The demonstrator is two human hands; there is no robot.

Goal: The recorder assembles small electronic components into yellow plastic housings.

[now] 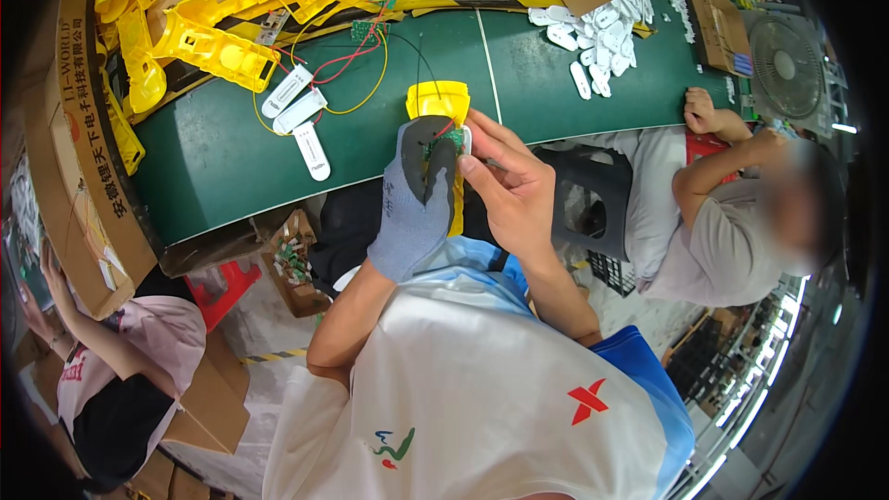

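My left hand point(413, 187), in a grey-blue work glove with dark coated fingers, is closed around a yellow plastic housing point(439, 100). The housing's top end sticks out above the glove. Between my hands a small green circuit board point(451, 141) with a red wire lies against the housing. The bare fingers of my right hand point(512, 187) pinch a small white piece point(466, 140) at the board's right edge; the fingers partly hide it. To the left on the bench lie several white oblong covers point(312, 150), with red, yellow and black wires among them.
Yellow housings point(218, 51) are heaped at the back left of the green bench point(222, 190). White oblong parts point(602, 42) form a pile at the back right. Cardboard boxes point(97, 157) stand at the left. One co-worker point(732, 222) sits at the right, another point(139, 352) at the left.
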